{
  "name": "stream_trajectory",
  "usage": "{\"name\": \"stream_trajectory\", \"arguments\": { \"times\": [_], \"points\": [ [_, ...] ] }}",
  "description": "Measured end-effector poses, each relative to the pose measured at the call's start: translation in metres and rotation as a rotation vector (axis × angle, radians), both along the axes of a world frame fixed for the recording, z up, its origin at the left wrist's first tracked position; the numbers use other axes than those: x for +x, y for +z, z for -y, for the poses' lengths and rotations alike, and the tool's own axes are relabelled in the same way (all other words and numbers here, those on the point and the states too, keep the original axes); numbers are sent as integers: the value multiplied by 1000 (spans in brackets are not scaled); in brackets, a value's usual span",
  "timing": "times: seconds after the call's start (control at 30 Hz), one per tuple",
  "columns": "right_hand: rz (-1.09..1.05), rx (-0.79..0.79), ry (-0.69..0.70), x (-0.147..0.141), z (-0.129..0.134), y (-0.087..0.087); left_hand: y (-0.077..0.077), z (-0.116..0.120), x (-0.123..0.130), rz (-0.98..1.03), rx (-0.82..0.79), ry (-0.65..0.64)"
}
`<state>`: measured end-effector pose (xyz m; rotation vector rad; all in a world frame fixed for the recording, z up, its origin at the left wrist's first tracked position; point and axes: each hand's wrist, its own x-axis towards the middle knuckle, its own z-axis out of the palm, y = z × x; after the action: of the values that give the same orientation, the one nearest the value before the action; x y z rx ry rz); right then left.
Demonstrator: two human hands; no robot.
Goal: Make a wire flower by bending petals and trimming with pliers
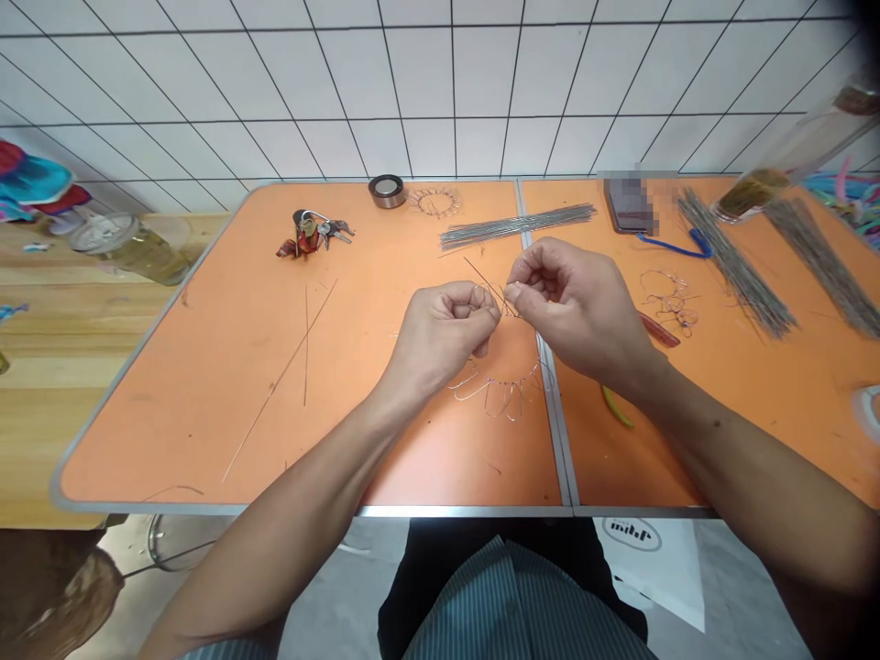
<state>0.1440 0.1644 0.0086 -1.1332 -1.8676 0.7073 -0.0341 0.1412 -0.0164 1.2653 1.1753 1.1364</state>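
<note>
Counted one bare left hand (pixel 446 330) and one bare right hand (pixel 581 307), both pinching thin metal wire (pixel 476 270), strands too fine to number. Clockwise from there, tallied three straight grey wire bundles (pixel 519 226), one toward twelve and two toward three; one dark rectangular phone (pixel 627 206) at two; two clear jars (pixel 130 246), at two and nine; one red handle (pixel 660 330) at three; one curved yellow-green handle (pixel 617 408) at four; two long, straight loose wires (pixel 306 357) at nine; one black-and-silver tape roll (pixel 388 192) past ten.
</note>
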Motion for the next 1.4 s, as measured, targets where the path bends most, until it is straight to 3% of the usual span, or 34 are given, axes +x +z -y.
{"name": "stream_trajectory", "arguments": {
  "times": [0.3, 0.6, 0.83, 1.13, 1.4],
  "points": [
    [-215, -188, 76, 7, -5, 9, 1, -3, -5, 108, -55, -22],
    [-193, -311, 41, 10, -2, 14, 2, -3, -5, 173, -109, -100],
    [-202, -298, 6, 11, -1, 14, 1, -3, -5, 176, -128, -109],
    [-205, -181, 88, 17, -4, 6, 2, 2, -1, 38, 44, 6],
    [-200, -115, 125, 16, -2, 7, 4, 2, -1, 44, 27, -5]
  ]
}}
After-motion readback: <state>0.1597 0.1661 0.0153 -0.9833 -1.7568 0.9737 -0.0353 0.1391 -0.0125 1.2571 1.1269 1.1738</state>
